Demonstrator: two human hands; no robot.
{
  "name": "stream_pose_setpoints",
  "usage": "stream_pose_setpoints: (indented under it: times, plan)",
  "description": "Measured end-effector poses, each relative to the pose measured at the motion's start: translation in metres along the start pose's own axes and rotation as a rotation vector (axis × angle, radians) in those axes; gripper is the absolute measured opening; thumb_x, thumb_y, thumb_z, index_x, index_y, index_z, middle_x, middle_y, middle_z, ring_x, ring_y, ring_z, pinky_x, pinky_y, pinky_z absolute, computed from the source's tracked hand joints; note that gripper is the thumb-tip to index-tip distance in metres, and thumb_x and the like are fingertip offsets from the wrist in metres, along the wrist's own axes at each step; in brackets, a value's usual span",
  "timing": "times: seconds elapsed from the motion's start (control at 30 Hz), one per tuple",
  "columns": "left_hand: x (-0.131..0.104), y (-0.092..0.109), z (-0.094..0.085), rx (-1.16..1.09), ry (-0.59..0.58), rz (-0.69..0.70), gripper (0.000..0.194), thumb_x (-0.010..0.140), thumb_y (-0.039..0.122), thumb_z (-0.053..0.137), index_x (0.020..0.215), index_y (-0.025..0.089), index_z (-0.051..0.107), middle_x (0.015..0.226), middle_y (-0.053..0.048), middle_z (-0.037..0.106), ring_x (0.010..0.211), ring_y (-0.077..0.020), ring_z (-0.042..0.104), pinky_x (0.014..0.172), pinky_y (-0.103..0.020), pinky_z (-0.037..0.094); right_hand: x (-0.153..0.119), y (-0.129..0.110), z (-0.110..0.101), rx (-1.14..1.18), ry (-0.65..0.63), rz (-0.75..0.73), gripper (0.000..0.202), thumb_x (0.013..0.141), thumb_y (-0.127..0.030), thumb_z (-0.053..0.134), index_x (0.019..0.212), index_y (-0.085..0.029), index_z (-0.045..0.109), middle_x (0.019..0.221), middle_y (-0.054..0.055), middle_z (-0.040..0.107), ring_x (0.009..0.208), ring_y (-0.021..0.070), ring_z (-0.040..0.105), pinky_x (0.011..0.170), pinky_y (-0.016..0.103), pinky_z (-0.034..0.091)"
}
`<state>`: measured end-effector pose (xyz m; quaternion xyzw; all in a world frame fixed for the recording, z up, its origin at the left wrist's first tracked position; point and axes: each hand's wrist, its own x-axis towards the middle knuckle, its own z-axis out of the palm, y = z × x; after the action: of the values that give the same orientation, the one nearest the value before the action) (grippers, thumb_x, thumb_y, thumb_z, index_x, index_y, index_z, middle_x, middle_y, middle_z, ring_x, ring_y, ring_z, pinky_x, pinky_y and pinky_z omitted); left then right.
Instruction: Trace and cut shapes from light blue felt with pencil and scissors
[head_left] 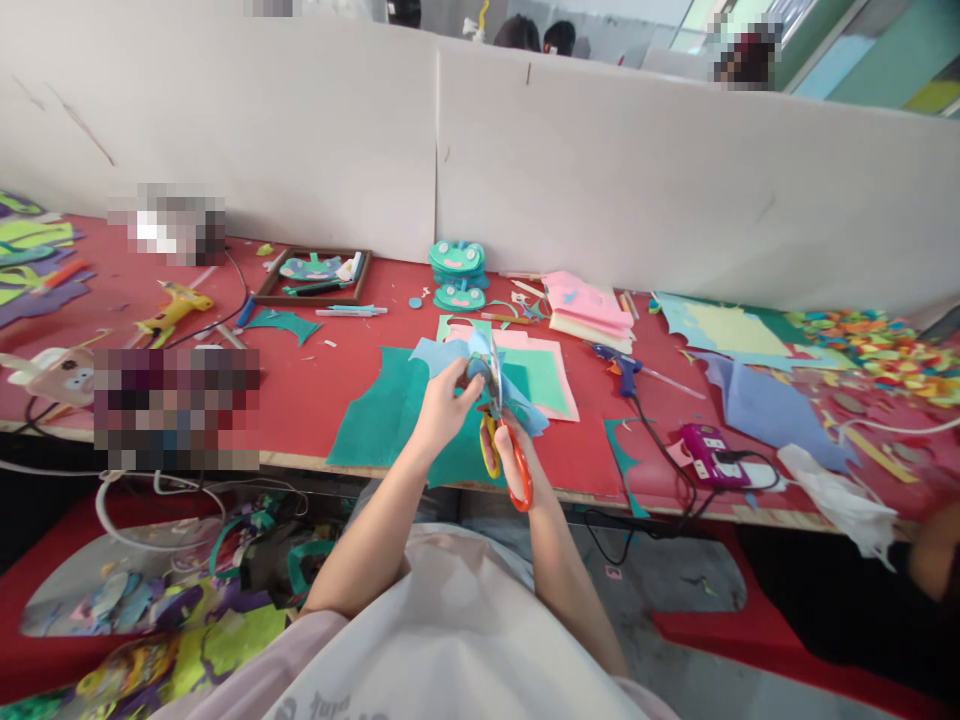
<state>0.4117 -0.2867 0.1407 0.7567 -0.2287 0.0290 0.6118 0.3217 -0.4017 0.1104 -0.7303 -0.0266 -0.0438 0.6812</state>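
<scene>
Between the thumb and fingers of my left hand (444, 402), a light blue felt piece (439, 353) is pinched above the table. My right hand (517, 450) grips a pair of scissors (523, 482) with orange-red and yellow handles. Their blades point away from me, right beside the blue felt at my left fingertips; whether they are apart is unclear. Dark green felt sheets (367, 410) lie under both hands. Just beyond are a pink sheet (568, 395) and a light green sheet (551, 375). Part of the blue felt is hidden by my fingers.
Teal felt frog faces (457, 262) are stacked against the white partition (300, 140). A blue glue gun (622, 370) and a purple power strip (705, 455) with cords stand right. Left are a yellow glue gun (174, 305) and a brown frame (259, 298). Someone's arm (937, 545) shows at far right.
</scene>
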Motion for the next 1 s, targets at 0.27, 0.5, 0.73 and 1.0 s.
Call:
stream_pose_setpoints:
  times: [0.27,0.5,0.73,1.0]
  plan:
    - [0.002,-0.003,-0.005,-0.019,-0.037,-0.004,0.019,0.085,0.030,0.048,0.070,0.020,0.042,0.063,0.004,0.049,0.060,-0.0108,0.052,0.059,-0.023,0.039,0.000,0.001,-0.001,0.011,-0.007,0.023,0.058,0.084,-0.068,0.041,0.115,-0.020,0.048,0.055,-0.007,0.034,0.043,0.0098,0.036,0.041,0.024,0.031]
    - [0.001,-0.002,-0.004,-0.057,-0.037,-0.017,0.019,0.084,0.031,0.049,0.070,0.019,0.043,0.063,0.004,0.050,0.061,-0.0110,0.054,0.060,-0.023,0.040,-0.001,0.003,0.001,0.068,0.008,0.058,0.056,0.082,-0.069,0.043,0.112,-0.022,0.049,0.057,-0.006,0.036,0.043,0.0094,0.034,0.038,0.024,0.030]
    - [-0.001,0.001,0.002,-0.070,0.037,-0.026,0.020,0.085,0.031,0.049,0.069,0.020,0.043,0.063,0.004,0.049,0.061,-0.0109,0.053,0.062,-0.023,0.041,0.000,0.004,0.000,0.059,0.024,0.043,0.053,0.082,-0.068,0.043,0.111,-0.024,0.050,0.057,-0.005,0.038,0.042,0.0096,0.034,0.038,0.024,0.030]
    - [-0.004,0.003,0.007,-0.026,0.097,0.024,0.020,0.088,0.029,0.047,0.070,0.020,0.042,0.065,0.004,0.051,0.061,-0.0100,0.051,0.061,-0.022,0.040,-0.001,0.004,0.000,-0.006,0.038,0.027,0.055,0.084,-0.068,0.041,0.115,-0.023,0.050,0.056,-0.005,0.038,0.042,0.0102,0.035,0.039,0.025,0.032]
